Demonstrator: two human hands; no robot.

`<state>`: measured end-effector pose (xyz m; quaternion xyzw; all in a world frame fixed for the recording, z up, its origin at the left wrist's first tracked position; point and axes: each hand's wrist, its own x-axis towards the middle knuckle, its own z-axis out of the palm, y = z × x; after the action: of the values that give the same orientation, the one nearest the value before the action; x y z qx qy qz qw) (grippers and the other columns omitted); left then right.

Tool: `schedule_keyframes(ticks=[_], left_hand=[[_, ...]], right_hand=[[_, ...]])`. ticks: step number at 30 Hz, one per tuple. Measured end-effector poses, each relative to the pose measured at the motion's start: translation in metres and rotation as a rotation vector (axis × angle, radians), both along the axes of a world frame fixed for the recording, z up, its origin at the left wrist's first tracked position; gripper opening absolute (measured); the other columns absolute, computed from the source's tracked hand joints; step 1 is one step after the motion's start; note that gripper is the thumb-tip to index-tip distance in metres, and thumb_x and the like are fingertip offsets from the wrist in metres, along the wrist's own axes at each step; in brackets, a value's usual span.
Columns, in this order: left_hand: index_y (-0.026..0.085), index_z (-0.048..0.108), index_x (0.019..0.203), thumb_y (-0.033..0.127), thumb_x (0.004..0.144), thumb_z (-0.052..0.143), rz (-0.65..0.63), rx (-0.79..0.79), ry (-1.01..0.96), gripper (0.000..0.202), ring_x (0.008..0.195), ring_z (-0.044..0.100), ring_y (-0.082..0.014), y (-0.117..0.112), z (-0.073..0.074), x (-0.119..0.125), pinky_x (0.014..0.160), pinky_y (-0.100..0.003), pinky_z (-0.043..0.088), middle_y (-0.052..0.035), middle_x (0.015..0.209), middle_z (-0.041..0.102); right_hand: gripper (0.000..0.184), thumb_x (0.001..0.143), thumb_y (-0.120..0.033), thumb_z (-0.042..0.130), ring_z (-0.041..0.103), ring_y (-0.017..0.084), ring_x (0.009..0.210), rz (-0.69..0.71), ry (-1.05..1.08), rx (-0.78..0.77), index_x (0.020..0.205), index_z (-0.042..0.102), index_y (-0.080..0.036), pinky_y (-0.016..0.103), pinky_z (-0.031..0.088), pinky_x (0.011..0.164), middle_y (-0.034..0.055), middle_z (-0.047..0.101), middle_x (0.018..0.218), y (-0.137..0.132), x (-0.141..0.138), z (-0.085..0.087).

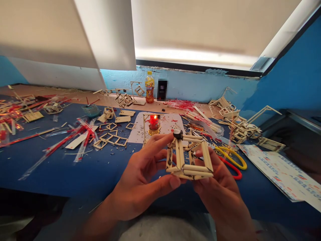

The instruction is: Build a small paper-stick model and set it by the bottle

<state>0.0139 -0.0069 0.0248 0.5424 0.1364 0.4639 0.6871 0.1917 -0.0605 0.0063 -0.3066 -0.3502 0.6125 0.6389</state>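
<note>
Between my two hands is a small cube-shaped frame of pale wooden sticks [193, 169], held above the near part of the blue table. A dark, shiny lump [178, 134] sits on its upper left corner, and dark marks show at several joints. My left hand [145, 174] grips the frame from the left, thumb along the bottom edge and forefinger up near the lump. My right hand [220, 187] holds it from the right and below; its fingers are partly hidden behind the sticks. Just beyond stands a lit red candle [153, 123] on a white sheet [173, 122].
Scissors with yellow and red handles [233, 159] lie right of my hands. Flat stick frames [114, 139] and red-and-clear plastic strips [85, 134] cover the left. More stick structures [244, 129] stand at right, near a printed paper [278, 170]. A drink bottle [149, 87] stands at the back.
</note>
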Motion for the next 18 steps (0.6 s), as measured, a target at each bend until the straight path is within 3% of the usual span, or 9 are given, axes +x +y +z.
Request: schedule_keyframes(ticks=[8, 14, 16, 18], left_hand=[[0.043, 0.059, 0.145, 0.014, 0.089, 0.077, 0.058, 0.17, 0.105, 0.065, 0.099, 0.066, -0.013, 0.0, -0.008, -0.005, 0.082, -0.021, 0.06, -0.0049, 0.144, 0.046], [0.048, 0.05, 0.15, 0.017, 0.095, 0.072, 0.091, 0.231, 0.203, 0.066, 0.098, 0.062, -0.0107, -0.004, -0.007, -0.005, 0.093, -0.023, 0.058, -0.0014, 0.153, 0.042], [0.048, 0.045, 0.154, 0.02, 0.098, 0.068, 0.082, 0.238, 0.277, 0.066, 0.098, 0.061, -0.0109, -0.005, -0.004, -0.005, 0.095, -0.023, 0.057, -0.0011, 0.147, 0.049], [0.048, 0.034, 0.159, 0.024, 0.103, 0.06, 0.051, 0.265, 0.375, 0.066, 0.094, 0.061, -0.0119, -0.008, -0.001, -0.006, 0.093, -0.024, 0.057, -0.0009, 0.129, 0.06]], right_hand=[[0.03, 0.081, -0.033, 0.088, 0.062, 0.007, 0.064, -0.006, 0.007, -0.005, 0.106, 0.072, -0.029, 0.014, 0.049, 0.06, -0.004, 0.07, 0.071, 0.0, 0.002, 0.008], [0.034, 0.077, -0.037, 0.091, 0.061, 0.008, 0.061, -0.031, -0.028, -0.033, 0.103, 0.072, -0.029, 0.017, 0.049, 0.058, -0.0049, 0.067, 0.071, -0.001, 0.004, 0.011], [0.034, 0.077, -0.036, 0.092, 0.061, 0.008, 0.061, -0.037, -0.033, -0.035, 0.103, 0.072, -0.029, 0.017, 0.05, 0.058, -0.0056, 0.065, 0.07, -0.001, 0.005, 0.008], [0.033, 0.078, -0.034, 0.091, 0.061, 0.007, 0.06, -0.039, -0.027, -0.042, 0.104, 0.071, -0.029, 0.017, 0.051, 0.06, -0.0067, 0.063, 0.069, -0.001, 0.005, 0.006]])
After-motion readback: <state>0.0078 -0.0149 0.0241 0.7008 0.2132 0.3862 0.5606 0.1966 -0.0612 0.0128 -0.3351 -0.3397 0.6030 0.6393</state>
